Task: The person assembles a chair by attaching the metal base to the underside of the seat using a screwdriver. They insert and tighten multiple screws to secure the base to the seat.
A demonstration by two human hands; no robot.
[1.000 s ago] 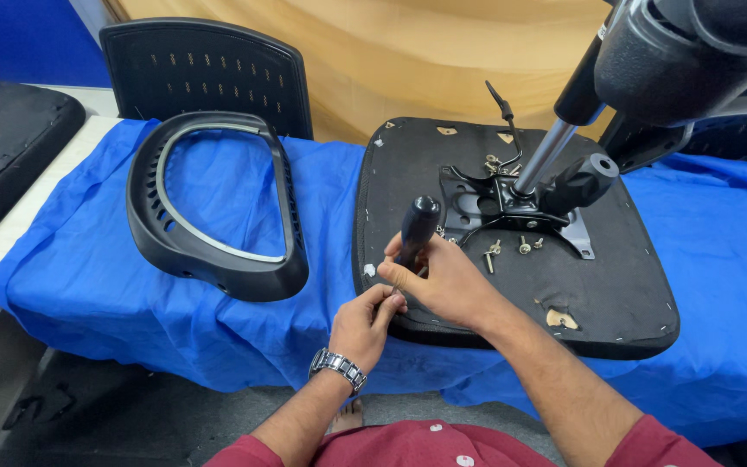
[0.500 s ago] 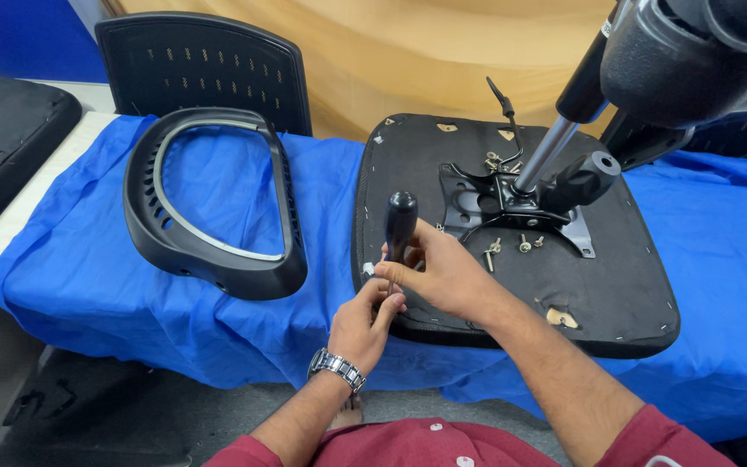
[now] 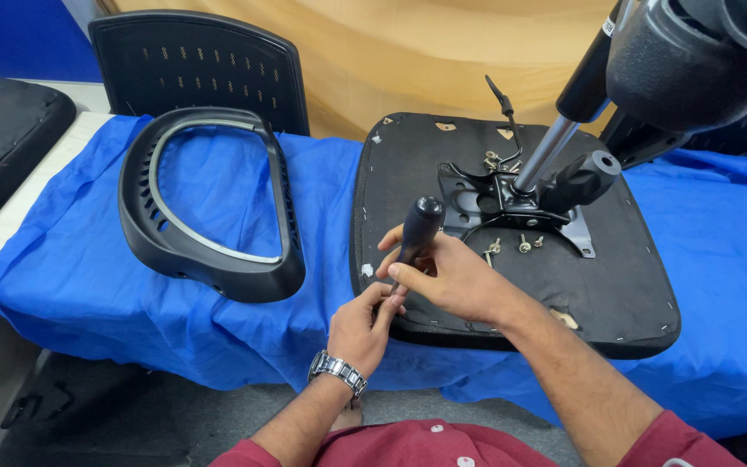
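- Two bare hands are meeting over the near edge of an upturned black seat pan [image 3: 616, 285], which is lying on a blue cloth [image 3: 88, 277].
- Curled around a black-handled screwdriver [image 3: 417, 233], the right hand [image 3: 456, 281] is gripping the tool upright, its rounded butt pointing up and away from the person.
- Just below it, the left hand [image 3: 360, 327], wearing a metal wristwatch [image 3: 336, 370], is pinching its fingertips together at the tool's lower end; whether a screw or bit is sitting between them cannot be told.
- Beyond the hands, toward the seat pan's middle, loose screws [image 3: 525, 246] are lying beside a black metal tilt mechanism [image 3: 512, 201] with a gas-lift column [image 3: 555, 147] rising from it.
- Left of the seat pan, a black backrest frame [image 3: 209, 259] is resting flat on the cloth.
- Judging by the grip, the tool is being readied at its tip; carrying it to the mechanism would call for a steady, aligned tip.
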